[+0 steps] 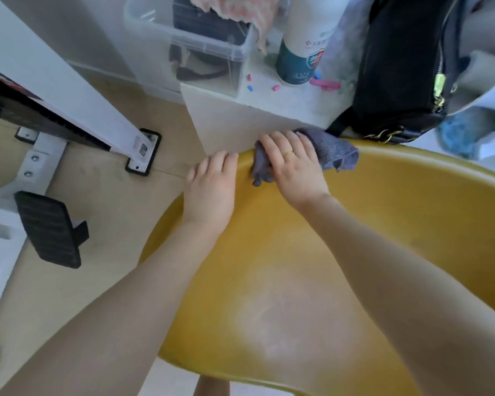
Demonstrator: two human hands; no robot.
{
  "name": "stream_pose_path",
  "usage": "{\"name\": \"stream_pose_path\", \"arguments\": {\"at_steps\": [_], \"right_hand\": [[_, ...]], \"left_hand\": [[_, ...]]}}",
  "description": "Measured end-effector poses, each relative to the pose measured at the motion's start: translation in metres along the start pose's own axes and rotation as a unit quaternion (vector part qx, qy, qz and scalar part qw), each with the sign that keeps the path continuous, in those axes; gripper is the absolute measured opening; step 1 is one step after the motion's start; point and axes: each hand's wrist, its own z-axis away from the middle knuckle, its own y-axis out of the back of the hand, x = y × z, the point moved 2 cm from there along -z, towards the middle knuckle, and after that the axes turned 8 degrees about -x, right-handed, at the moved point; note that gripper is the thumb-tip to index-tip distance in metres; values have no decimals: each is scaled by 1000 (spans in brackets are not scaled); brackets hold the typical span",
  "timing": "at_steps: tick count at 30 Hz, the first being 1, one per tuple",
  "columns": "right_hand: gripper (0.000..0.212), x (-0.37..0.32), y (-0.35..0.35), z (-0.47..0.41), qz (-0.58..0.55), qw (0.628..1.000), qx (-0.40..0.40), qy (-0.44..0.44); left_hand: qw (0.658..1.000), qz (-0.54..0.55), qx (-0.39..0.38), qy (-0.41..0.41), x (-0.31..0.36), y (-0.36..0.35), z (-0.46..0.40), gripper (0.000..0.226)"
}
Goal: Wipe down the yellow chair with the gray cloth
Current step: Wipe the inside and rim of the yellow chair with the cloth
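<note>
The yellow chair [383, 238] fills the lower right of the head view, its curved shell seen from above with a pale sheen on the seat. My right hand [295, 167], with a gold ring, presses the gray cloth [336, 151] against the top rim of the backrest; part of the cloth hangs over the rim to both sides of the hand. My left hand [212, 187] grips the rim just left of the cloth, fingers curled over the outer edge.
A white cabinet top [292, 104] behind the chair carries a clear storage bin [195, 44], a white and green canister [300, 61], small pink and blue bits and a black bag [406, 67]. A white machine frame with a black pedal [49, 230] stands on the wooden floor at left.
</note>
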Motion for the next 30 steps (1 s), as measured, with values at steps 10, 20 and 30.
{"name": "stream_pose_path", "arguments": {"at_steps": [10, 20, 30], "right_hand": [[57, 118, 1, 71, 42, 998, -31, 42], [57, 193, -16, 149, 166, 986, 27, -7], [48, 187, -14, 121, 79, 964, 84, -238]], "left_hand": [[996, 15, 2, -90, 68, -21, -1, 67], [981, 36, -120, -145, 141, -39, -17, 74], [975, 33, -85, -202, 218, -44, -37, 73]]}}
